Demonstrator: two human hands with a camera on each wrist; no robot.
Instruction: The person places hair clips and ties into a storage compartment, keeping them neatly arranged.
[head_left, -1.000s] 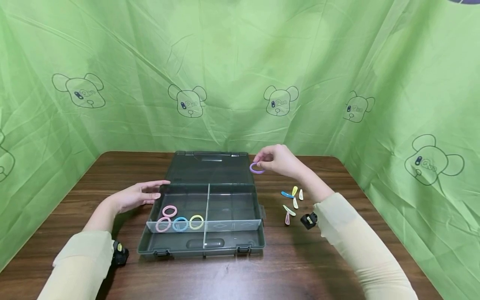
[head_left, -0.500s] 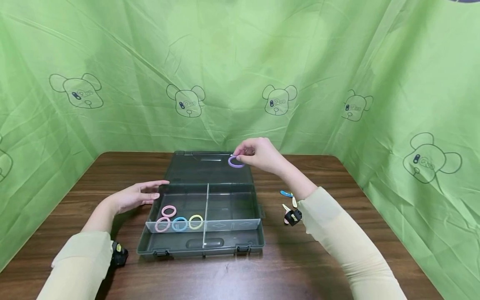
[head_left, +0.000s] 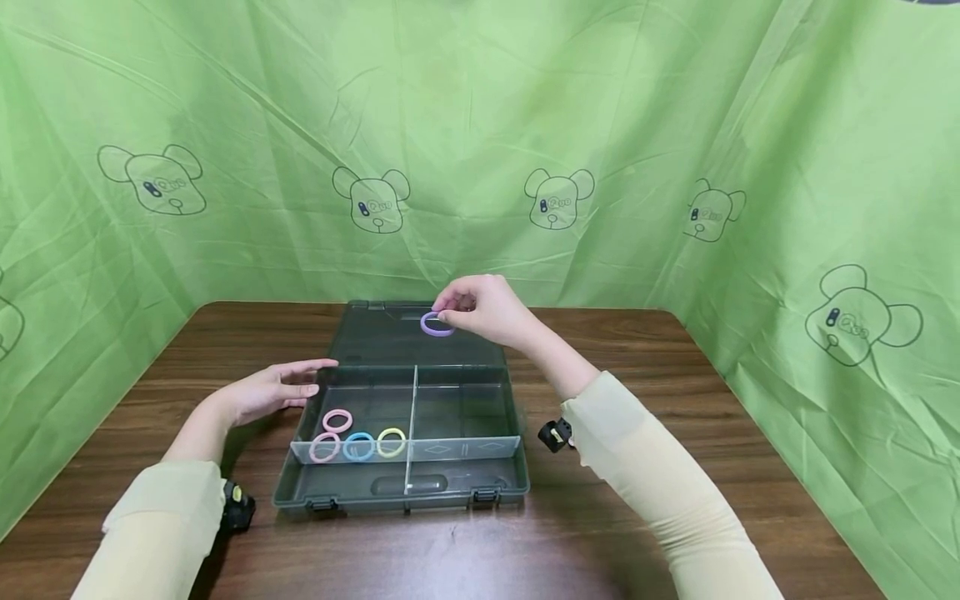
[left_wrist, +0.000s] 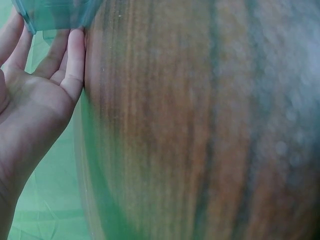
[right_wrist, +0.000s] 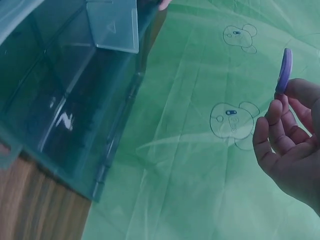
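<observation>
A purple hair tie is pinched between the thumb and index finger of my right hand, raised over the box's opened lid. The right wrist view shows the same hair tie edge-on at the fingertips. My left hand touches the left side of the smoky grey storage box, its fingers extended along the wall. In the box's left compartment lie two pink hair ties, a blue hair tie and a yellow hair tie; some show through the clear divider.
The box rests on a dark wood table, with its lid folded back flat behind it. A green curtain with printed bear faces surrounds the table. My right forearm covers the table area right of the box.
My right hand has carried the purple hair tie leftward, from right of the lid to above it. The forearm now hides the small hair clips. My left hand stays at the box.
</observation>
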